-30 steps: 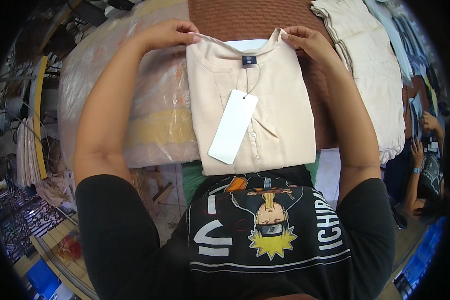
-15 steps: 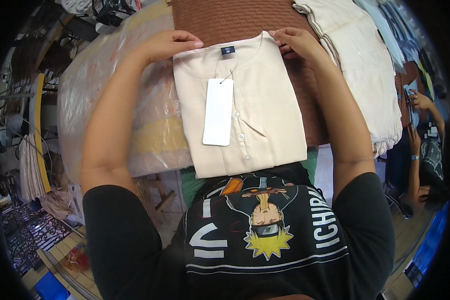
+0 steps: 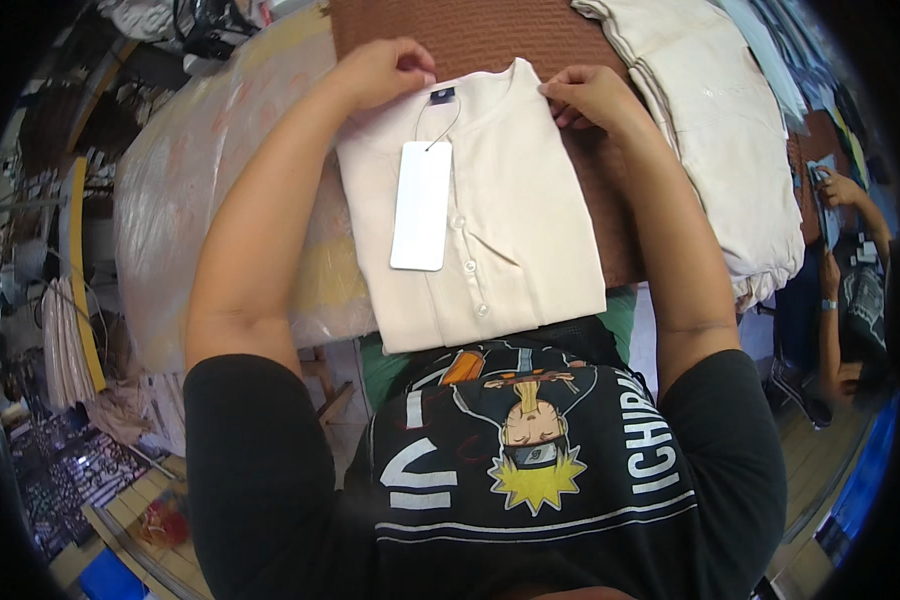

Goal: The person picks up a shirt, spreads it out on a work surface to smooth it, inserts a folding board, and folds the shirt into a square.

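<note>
A folded cream blouse (image 3: 535, 210) lies before me, its buttoned front facing up and its lower edge close to my body. A blank-looking white hang tag (image 3: 422, 205) rests on it, looped by a string near the dark neck label (image 3: 442, 96). At the far edge, my left hand (image 3: 390, 72) is closed in a pinch at the neckline, just left of the label. My right hand (image 3: 595, 98) pinches the blouse at its far right shoulder corner, fingers curled. The fingertips of both hands are partly hidden.
Under the blouse is a brown textured cloth (image 3: 470, 30). To the left sits a plastic-wrapped bundle (image 3: 220, 190). Folded off-white garments (image 3: 725, 140) are piled at the right. Farther right, another person's hand (image 3: 840, 187) touches light blue cloth (image 3: 822, 170).
My left hand has shifted right along the neckline, from the shoulder corner toward the label, its fingers curling. The right hand stays near its corner. The blouse and tag appear slightly farther left.
</note>
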Tool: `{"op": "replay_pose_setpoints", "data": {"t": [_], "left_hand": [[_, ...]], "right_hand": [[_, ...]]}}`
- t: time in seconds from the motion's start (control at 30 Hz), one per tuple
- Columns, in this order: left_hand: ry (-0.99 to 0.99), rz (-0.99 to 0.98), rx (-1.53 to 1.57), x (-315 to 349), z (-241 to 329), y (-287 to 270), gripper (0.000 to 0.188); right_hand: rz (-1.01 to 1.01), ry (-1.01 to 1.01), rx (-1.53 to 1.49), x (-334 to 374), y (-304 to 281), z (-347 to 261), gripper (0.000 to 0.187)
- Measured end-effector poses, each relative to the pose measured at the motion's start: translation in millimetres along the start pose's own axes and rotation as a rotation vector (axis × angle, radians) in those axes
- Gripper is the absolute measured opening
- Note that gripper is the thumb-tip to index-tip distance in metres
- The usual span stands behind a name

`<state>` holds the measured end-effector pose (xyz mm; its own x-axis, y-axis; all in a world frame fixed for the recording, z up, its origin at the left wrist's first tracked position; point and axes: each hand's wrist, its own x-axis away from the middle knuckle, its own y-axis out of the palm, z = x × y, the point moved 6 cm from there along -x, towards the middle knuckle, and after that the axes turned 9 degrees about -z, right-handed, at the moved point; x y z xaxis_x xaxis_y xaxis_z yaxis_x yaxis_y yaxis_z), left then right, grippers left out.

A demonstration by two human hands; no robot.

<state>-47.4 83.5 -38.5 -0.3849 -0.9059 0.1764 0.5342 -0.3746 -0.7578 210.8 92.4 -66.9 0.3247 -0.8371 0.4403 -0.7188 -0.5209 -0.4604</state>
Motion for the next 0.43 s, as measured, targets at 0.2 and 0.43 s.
{"op": "replay_pose_setpoints", "data": {"t": [0.2, 0.43], "left_hand": [[-0.33, 0.254, 0.221, 83.3, -43.4, -52.7, 0.04], [-0.435, 0.092, 0.419, 97.8, -82.7, -7.4, 0.065]], "right_hand": [[0.066, -0.018, -0.083, 42.9, -5.2, 4.0, 0.027], [-0.113, 0.049, -0.135, 90.1, 26.9, 9.8, 0.036]]}}
